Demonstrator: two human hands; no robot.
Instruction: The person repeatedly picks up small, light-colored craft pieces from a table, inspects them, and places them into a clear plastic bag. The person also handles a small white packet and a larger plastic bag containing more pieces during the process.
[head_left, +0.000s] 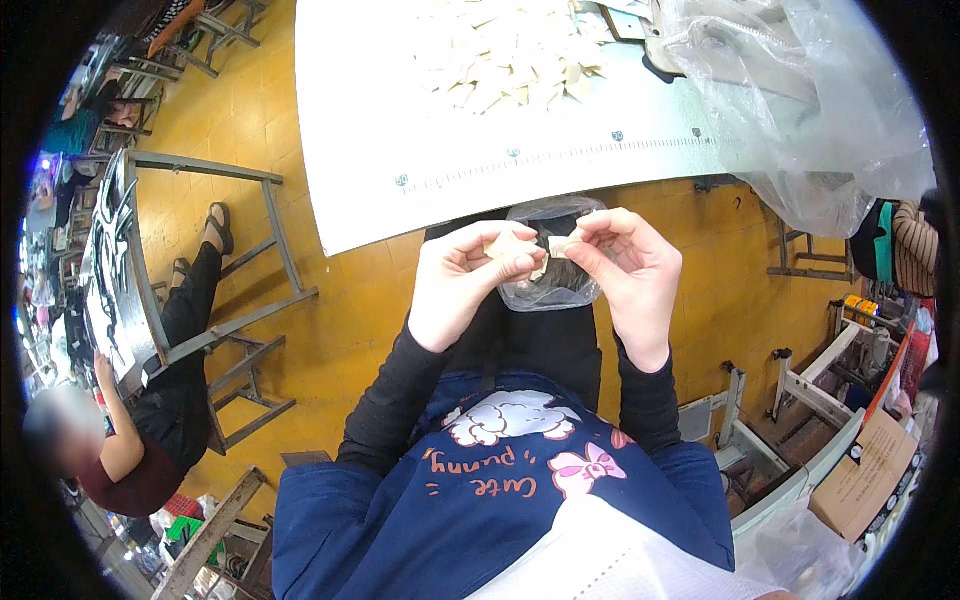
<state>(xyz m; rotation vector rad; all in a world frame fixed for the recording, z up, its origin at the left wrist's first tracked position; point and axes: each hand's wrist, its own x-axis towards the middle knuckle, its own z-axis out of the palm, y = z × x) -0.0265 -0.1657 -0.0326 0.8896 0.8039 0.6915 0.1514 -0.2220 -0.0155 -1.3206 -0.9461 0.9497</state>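
Note:
Both my hands are raised over my lap, just off the table's near edge. Between the thumb and fingers of my left hand are small flat cream pieces, perhaps cut cloth. My right hand pinches another small cream piece by its edge. These pieces are close together, and I cannot tell whether they are joined. Directly beneath the hands sits a clear plastic bag with dark and pale bits showing in it. A loose pile of similar cream pieces lies on the white table.
A ruler strip runs along the table's near side. Crumpled clear plastic sheeting covers a machine at the right. Another person sits at a metal-framed table on the left. A cardboard box lies at the lower right.

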